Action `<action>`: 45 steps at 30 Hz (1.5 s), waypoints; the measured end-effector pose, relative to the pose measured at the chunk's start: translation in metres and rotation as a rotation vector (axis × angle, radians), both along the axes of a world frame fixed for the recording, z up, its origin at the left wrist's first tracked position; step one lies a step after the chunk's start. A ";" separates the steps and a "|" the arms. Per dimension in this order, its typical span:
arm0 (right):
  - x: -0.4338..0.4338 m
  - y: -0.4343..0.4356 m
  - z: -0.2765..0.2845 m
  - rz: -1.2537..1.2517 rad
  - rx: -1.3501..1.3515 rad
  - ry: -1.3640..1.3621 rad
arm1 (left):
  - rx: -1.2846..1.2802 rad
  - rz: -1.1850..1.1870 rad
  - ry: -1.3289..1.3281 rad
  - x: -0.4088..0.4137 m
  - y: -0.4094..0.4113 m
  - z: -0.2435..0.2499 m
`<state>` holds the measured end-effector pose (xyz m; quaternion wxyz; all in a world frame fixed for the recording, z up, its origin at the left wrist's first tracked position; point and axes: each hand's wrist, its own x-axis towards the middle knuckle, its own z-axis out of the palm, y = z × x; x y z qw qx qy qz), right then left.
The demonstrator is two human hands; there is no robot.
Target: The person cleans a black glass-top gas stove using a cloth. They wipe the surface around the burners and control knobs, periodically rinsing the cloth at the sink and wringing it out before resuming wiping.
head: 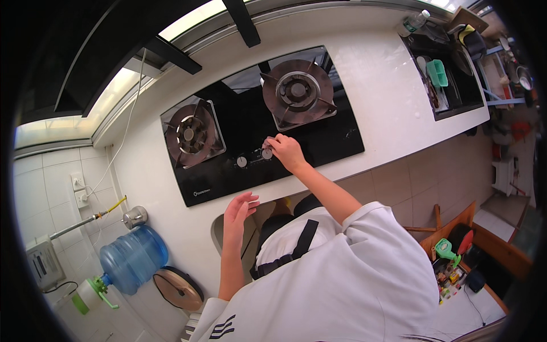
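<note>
A black glass gas hob [239, 128] with two burners is set in the white countertop [376, 102]. My right hand [286, 149] grips a small crumpled pinkish cloth [268, 143] just above the right control knob [267, 154]. The left control knob [242, 161] shows uncovered beside it. Behind my right hand is the right burner [298, 89]; the left burner [189, 134] sits at the hob's other end. My left hand [242, 209] hovers by the counter's front edge with its fingers apart, holding nothing.
A black sink [468, 96] holding a green plastic basket [436, 73] is at the far right, a plastic bottle [413, 23] behind it. At the left stand a steel pot [135, 216] and a blue water jug [134, 258]. Black range hood parts [107, 47] hang overhead.
</note>
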<state>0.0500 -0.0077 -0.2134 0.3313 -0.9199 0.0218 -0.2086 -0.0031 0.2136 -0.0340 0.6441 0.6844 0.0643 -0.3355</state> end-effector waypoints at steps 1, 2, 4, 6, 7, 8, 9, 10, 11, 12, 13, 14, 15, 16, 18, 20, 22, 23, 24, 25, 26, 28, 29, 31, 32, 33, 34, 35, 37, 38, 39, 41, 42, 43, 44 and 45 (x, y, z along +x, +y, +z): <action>0.001 0.002 -0.007 -0.011 -0.011 0.006 | -0.003 -0.012 0.010 -0.001 -0.003 -0.001; -0.003 0.000 -0.013 -0.038 -0.015 0.028 | -0.005 -0.025 0.019 -0.003 -0.005 -0.003; -0.010 -0.009 -0.023 -0.090 -0.025 0.071 | -0.010 -0.046 0.042 -0.004 -0.008 -0.006; -0.016 -0.031 -0.033 -0.220 -0.016 0.124 | 0.002 -0.041 0.056 -0.005 -0.011 -0.008; -0.023 -0.046 -0.035 -0.281 0.005 0.155 | 0.005 -0.042 0.063 -0.005 -0.012 -0.008; -0.031 -0.062 -0.037 -0.334 0.026 0.157 | 0.000 -0.040 0.070 -0.006 -0.012 -0.009; -0.039 -0.079 -0.038 -0.387 0.043 0.156 | -0.009 -0.037 0.075 -0.006 -0.011 -0.012; -0.047 -0.096 -0.036 -0.446 0.041 0.174 | -0.015 -0.040 0.082 -0.005 -0.011 -0.012; -0.053 -0.113 -0.035 -0.500 0.035 0.189 | -0.015 -0.035 0.082 -0.006 -0.011 -0.012; -0.057 -0.129 -0.032 -0.562 0.035 0.186 | -0.016 -0.030 0.082 -0.005 -0.010 -0.012; -0.058 -0.143 -0.030 -0.625 0.037 0.180 | -0.016 -0.027 0.080 -0.004 -0.009 -0.013; -0.059 -0.155 -0.029 -0.666 0.054 0.165 | -0.019 -0.017 0.076 -0.005 -0.006 -0.014; -0.058 -0.157 -0.024 -0.679 0.089 0.116 | -0.026 -0.005 0.071 -0.006 -0.001 -0.018; -0.056 -0.147 -0.011 -0.625 0.176 0.120 | -0.028 0.009 0.066 -0.006 0.002 -0.020; -0.050 -0.103 0.005 -0.483 0.319 0.107 | -0.017 0.032 0.061 -0.005 0.004 -0.020; -0.040 -0.051 0.008 -0.287 0.384 0.119 | 0.006 0.038 0.076 -0.003 -0.001 -0.015; -0.037 -0.013 -0.004 -0.129 0.322 0.176 | 0.005 0.014 0.080 0.002 -0.007 -0.013; -0.038 -0.004 -0.017 -0.074 0.253 0.208 | 0.005 0.005 0.080 0.003 -0.009 -0.012; -0.041 -0.005 -0.023 -0.072 0.137 0.158 | 0.002 0.003 0.079 0.004 -0.011 -0.010; -0.044 -0.016 -0.024 -0.070 0.080 0.172 | -0.003 0.009 0.075 0.005 -0.010 -0.009; -0.050 -0.034 -0.025 -0.144 0.054 0.140 | -0.008 0.014 0.071 0.005 -0.009 -0.009; -0.070 -0.090 -0.042 -0.374 -0.011 0.076 | -0.004 0.023 0.093 0.005 -0.006 -0.013; -0.079 -0.120 -0.040 -0.475 -0.084 0.102 | 0.001 0.040 0.101 0.002 -0.001 -0.016; -0.099 -0.178 -0.041 -0.673 0.019 0.169 | -0.005 0.034 0.114 0.000 0.004 -0.021; -0.102 -0.194 -0.031 -0.704 -0.006 0.164 | -0.008 0.036 0.118 -0.001 0.006 -0.023; -0.105 -0.201 -0.028 -0.719 0.021 0.076 | -0.011 0.038 0.119 -0.002 0.008 -0.024; -0.099 -0.189 -0.018 -0.685 0.105 0.083 | -0.009 0.047 0.118 -0.003 0.009 -0.026; -0.090 -0.168 -0.010 -0.649 0.189 0.090 | -0.008 0.057 0.117 -0.003 0.009 -0.027; -0.064 -0.112 0.017 -0.429 0.157 0.014 | -0.008 0.046 0.101 0.000 0.000 -0.021; -0.055 -0.087 0.015 -0.313 0.143 0.067 | -0.012 0.031 0.091 0.003 -0.006 -0.017; -0.046 -0.065 0.004 -0.215 0.136 0.033 | -0.018 0.011 0.082 0.006 -0.014 -0.015; -0.028 -0.033 -0.015 -0.120 0.117 0.081 | -0.001 -0.016 0.077 0.012 -0.027 -0.008; -0.024 -0.034 -0.021 -0.158 0.141 0.104 | 0.006 -0.026 0.074 0.013 -0.030 -0.006; -0.020 -0.038 -0.026 -0.196 0.164 0.126 | 0.003 -0.019 0.078 0.013 -0.031 -0.007; -0.021 -0.054 -0.032 -0.256 0.084 0.147 | 0.001 -0.014 0.081 0.012 -0.031 -0.008; -0.026 -0.076 -0.039 -0.315 0.007 0.169 | 0.001 -0.009 0.086 0.012 -0.029 -0.010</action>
